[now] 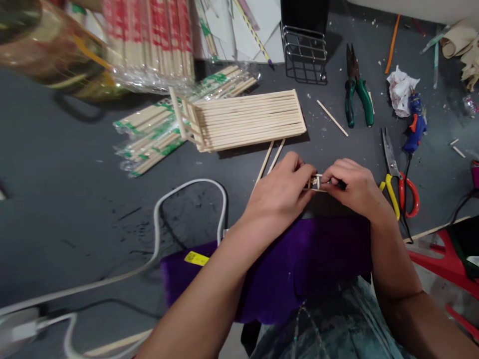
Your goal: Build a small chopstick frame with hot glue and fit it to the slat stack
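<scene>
At a dark tabletop (97, 199), left hand (280, 187) and right hand (354, 184) pinching a small stick frame (319, 181), slatted panel (249, 119) beyond

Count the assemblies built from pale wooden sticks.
2. Long, pale, slatted wooden assembly with a raised end: beyond the bare left hand. Small, pale, narrow wooden frame: held between that hand and the bare right hand, partly covered. Others could be hidden.

The left hand (277, 192), right hand (355, 184) and forearms (213, 289) are bare; the creased garment (344, 321) is mottled grey-teal.
</scene>
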A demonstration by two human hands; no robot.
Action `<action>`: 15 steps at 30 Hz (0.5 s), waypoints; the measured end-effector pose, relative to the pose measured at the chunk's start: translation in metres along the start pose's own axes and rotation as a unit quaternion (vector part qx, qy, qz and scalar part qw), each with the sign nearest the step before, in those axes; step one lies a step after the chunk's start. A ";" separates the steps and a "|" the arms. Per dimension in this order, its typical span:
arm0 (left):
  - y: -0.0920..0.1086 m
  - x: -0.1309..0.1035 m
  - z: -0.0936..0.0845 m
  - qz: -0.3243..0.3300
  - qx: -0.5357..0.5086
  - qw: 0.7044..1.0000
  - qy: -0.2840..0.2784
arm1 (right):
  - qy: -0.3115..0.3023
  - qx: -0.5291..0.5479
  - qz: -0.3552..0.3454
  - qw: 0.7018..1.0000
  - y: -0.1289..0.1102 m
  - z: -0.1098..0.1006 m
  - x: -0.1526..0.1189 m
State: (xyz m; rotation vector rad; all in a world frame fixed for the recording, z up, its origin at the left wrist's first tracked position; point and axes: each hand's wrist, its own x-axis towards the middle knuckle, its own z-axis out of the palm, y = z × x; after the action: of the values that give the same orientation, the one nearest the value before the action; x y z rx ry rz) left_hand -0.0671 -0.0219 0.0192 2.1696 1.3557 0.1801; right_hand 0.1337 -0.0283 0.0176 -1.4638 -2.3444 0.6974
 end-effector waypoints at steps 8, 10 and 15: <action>-0.005 -0.004 -0.002 0.084 -0.028 0.995 0.047 | 0.001 0.009 -0.009 1.000 0.001 -0.001 -0.001; -0.006 -0.005 -0.002 0.094 -0.023 0.994 0.051 | 0.001 0.008 -0.006 1.000 0.001 -0.002 -0.001; -0.006 -0.006 -0.001 0.098 -0.013 0.994 0.042 | -0.005 0.009 0.004 1.000 0.000 -0.003 -0.001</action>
State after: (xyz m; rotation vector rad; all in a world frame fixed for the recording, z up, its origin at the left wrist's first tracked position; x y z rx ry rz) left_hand -0.0750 -0.0247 0.0182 2.2939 1.1754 0.3665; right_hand 0.1355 -0.0280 0.0206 -1.4662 -2.3351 0.7290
